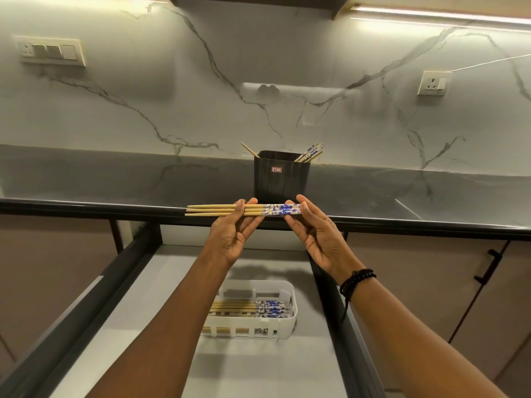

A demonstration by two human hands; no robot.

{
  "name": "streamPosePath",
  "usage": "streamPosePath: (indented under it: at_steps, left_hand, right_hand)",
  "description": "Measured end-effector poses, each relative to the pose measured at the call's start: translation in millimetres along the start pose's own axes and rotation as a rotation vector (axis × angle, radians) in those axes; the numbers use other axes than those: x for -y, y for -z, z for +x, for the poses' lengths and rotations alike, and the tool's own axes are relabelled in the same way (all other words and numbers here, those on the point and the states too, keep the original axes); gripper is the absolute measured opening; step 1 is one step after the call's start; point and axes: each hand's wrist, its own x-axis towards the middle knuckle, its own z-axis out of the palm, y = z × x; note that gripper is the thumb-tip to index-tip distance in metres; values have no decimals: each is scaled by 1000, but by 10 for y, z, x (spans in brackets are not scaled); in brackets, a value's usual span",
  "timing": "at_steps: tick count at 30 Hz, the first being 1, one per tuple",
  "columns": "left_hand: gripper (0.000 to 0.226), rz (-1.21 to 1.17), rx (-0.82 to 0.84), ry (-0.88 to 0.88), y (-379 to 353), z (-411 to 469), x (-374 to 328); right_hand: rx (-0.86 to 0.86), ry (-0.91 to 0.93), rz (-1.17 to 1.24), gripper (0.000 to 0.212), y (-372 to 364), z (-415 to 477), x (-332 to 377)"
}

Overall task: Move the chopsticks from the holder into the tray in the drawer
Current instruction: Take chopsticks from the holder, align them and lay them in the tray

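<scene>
Roughly midway, judging by the split. Chopsticks bundle (pixel 230 210) held level: left hand (pixel 232 237) pinching the plain wooden part, right hand (pixel 316 239) pinching the blue-patterned end. Just beyond the fingertips, black holder (pixel 280 182), with leftover sticks (pixel 311 152) leaning inside, yet to move. Well below the fingers, white tray (pixel 247 325) in the open drawer (pixel 178 282), with stowed chopsticks (pixel 253 307) lying flat inside.

Level bundle of wooden chopsticks with blue-patterned ends (pixel 205 210) pinched by left hand (pixel 232 239) and right hand (pixel 316 239) above open grey drawer (pixel 258 369). White slotted plastic tray (pixel 283 321) inside holds matching sticks (pixel 244 307). Black square holder (pixel 281 182) on dark counter (pixel 115 182) contains several.
</scene>
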Motion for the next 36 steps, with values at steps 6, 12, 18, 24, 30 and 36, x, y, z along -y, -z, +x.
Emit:
streamPosePath:
  at_steps: [6, 12, 18, 24, 30, 36]
  left_hand:
    - [16, -15, 11, 20, 28, 5, 4]
    - [14, -42, 27, 37, 27, 7, 13]
    - [17, -35, 35, 18, 38, 10, -3]
    - [19, -32, 46, 9, 35, -5, -9]
    - [16, 10, 2, -58, 8, -11, -9]
    - [16, 42, -7, -64, 9, -11, -6]
  right_hand:
    - [6, -17, 49, 24, -1, -9, -12]
    - [34, -41, 147, 22, -34, 8, -72]
    - [27, -29, 130, 21, -25, 18, -86]
    - [21, -27, 104, 22, -18, -4, -66]
    - [13, 42, -53, 23, -12, 6, -39]
    - [-5, 139, -264, 29, -21, 0, -51]
